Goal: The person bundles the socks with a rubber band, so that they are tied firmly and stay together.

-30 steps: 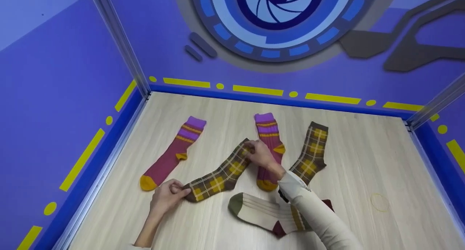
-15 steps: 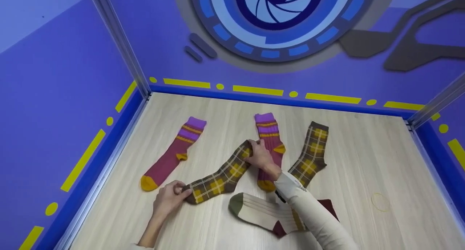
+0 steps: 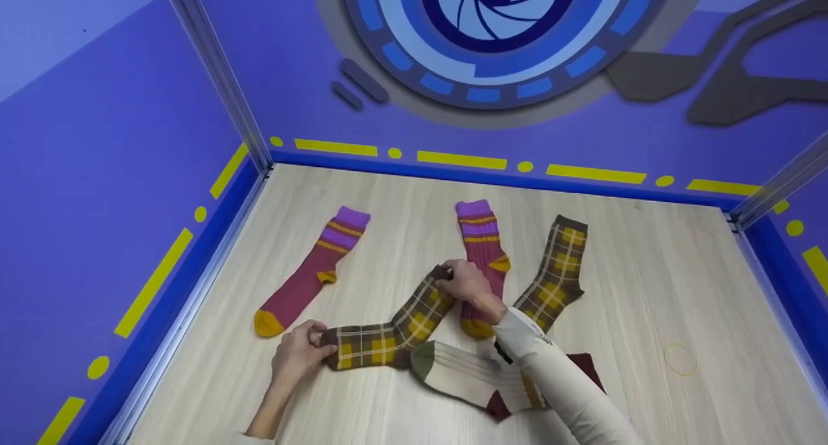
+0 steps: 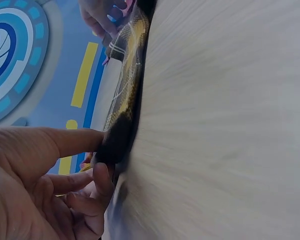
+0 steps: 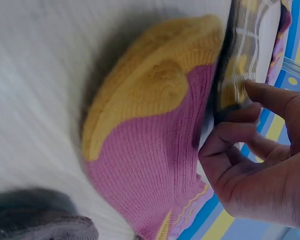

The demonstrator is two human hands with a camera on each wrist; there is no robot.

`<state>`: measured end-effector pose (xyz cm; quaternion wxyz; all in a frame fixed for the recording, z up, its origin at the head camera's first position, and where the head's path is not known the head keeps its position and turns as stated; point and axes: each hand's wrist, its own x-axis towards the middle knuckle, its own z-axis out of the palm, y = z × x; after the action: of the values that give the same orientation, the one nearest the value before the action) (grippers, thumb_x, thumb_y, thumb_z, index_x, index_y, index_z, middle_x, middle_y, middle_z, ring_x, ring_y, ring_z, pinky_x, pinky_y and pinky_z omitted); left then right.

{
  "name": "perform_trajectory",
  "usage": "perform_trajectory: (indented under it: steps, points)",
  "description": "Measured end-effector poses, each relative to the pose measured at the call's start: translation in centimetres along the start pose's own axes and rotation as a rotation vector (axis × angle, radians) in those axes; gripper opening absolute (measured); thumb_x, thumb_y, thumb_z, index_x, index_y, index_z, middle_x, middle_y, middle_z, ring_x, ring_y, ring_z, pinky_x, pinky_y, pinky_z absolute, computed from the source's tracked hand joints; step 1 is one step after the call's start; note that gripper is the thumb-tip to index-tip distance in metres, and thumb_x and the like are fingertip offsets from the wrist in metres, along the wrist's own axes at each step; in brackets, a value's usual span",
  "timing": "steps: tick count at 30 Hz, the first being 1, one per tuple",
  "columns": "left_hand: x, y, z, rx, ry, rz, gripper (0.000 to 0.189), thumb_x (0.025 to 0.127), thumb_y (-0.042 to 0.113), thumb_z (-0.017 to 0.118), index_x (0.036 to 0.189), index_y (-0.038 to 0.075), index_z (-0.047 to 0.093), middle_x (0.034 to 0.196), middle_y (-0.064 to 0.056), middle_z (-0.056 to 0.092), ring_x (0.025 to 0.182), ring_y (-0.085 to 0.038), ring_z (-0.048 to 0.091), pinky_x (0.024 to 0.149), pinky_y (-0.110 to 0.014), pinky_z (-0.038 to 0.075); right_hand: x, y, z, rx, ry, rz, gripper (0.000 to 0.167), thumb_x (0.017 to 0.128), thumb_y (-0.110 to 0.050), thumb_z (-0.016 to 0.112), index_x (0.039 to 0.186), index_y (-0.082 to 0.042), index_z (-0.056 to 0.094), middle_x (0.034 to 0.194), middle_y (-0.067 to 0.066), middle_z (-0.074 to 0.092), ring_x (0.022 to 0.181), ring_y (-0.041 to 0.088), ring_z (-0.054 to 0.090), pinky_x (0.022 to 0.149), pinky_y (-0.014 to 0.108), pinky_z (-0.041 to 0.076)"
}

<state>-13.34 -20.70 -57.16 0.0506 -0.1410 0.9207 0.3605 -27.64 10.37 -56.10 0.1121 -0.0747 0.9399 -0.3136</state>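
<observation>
A brown and yellow plaid sock (image 3: 369, 348) lies bent at the heel between the two hands in the head view. My left hand (image 3: 297, 356) pinches its brown toe (image 4: 116, 141) between thumb and fingers. At the other end, my right hand (image 3: 467, 282) grips the cuff, as the right wrist view also shows. The heel of this sock comes up against the green toe of a cream sock (image 3: 456, 374). Beneath the right hand and wrist lies a maroon sock (image 3: 480, 244) with a purple cuff, partly hidden.
Another maroon sock (image 3: 301, 290) lies to the left, a second plaid sock (image 3: 561, 264) to the right. The right sleeve (image 3: 569, 380) covers part of the cream sock. A thin yellow rubber band (image 3: 680, 359) sits far right. Blue-purple walls (image 3: 323, 121) bound the wooden table (image 3: 647, 290).
My right hand has drawn the cuff down towards the front, and the plaid sock now bends more sharply at the heel. The left hand holds the toe in nearly the same place.
</observation>
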Motion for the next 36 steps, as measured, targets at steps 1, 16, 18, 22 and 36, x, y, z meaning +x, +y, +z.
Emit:
perform_trajectory:
  steps: [1, 16, 18, 22, 36]
  points:
    - [0.0, 0.0, 0.0, 0.005, 0.004, -0.003, 0.033, 0.079, 0.012, 0.085, 0.107, 0.005, 0.071, 0.076, 0.000, 0.059, 0.074, -0.017, 0.053, 0.063, -0.031, 0.040, -0.1, 0.0, -0.1, -0.002, 0.001, 0.005, 0.030, 0.089, -0.017, 0.078, 0.116, -0.004, 0.073, 0.111, 0.017, 0.075, 0.097, 0.031, 0.071, 0.086, 0.046, 0.057]
    - [-0.4, 0.0, -0.8, -0.191, 0.006, -0.015, 0.012, 0.090, 0.006, 0.073, 0.099, 0.002, 0.068, 0.090, -0.012, 0.068, 0.073, -0.018, 0.060, 0.061, -0.027, 0.048, -1.4, 0.9, -1.5, 0.063, 0.095, -0.275, 0.012, 0.089, -0.009, 0.077, 0.097, 0.000, 0.078, 0.097, 0.015, 0.078, 0.091, 0.032, 0.072, 0.082, 0.047, 0.058]
    - [-0.5, 0.0, -0.9, -0.288, -0.008, -0.032, 0.011, 0.092, 0.003, 0.070, 0.102, 0.000, 0.067, 0.092, -0.013, 0.068, 0.071, -0.017, 0.062, 0.057, -0.027, 0.053, -1.6, 1.2, -1.5, 0.110, 0.062, -0.318, 0.012, 0.092, -0.008, 0.073, 0.098, 0.002, 0.076, 0.096, 0.017, 0.076, 0.090, 0.032, 0.071, 0.081, 0.046, 0.058]
    - [-0.5, 0.2, -1.0, -0.429, -0.023, -0.055, 0.016, 0.096, 0.000, 0.064, 0.111, -0.004, 0.066, 0.096, -0.017, 0.069, 0.071, -0.017, 0.065, 0.055, -0.029, 0.057, -2.1, 1.5, -1.8, 0.158, 0.044, -0.356, 0.010, 0.096, -0.005, 0.066, 0.101, 0.003, 0.071, 0.096, 0.019, 0.074, 0.086, 0.031, 0.069, 0.077, 0.043, 0.058]
    - [-0.7, 1.8, -1.8, -0.571, 0.043, -0.039, 0.022, 0.101, 0.003, 0.059, 0.121, -0.006, 0.063, 0.115, -0.025, 0.068, 0.091, -0.021, 0.069, 0.069, -0.037, 0.062, -3.6, 2.4, -4.3, 0.290, 0.125, -0.317, 0.018, 0.096, 0.007, 0.058, 0.110, 0.004, 0.071, 0.107, 0.022, 0.074, 0.100, 0.037, 0.069, 0.091, 0.051, 0.055]
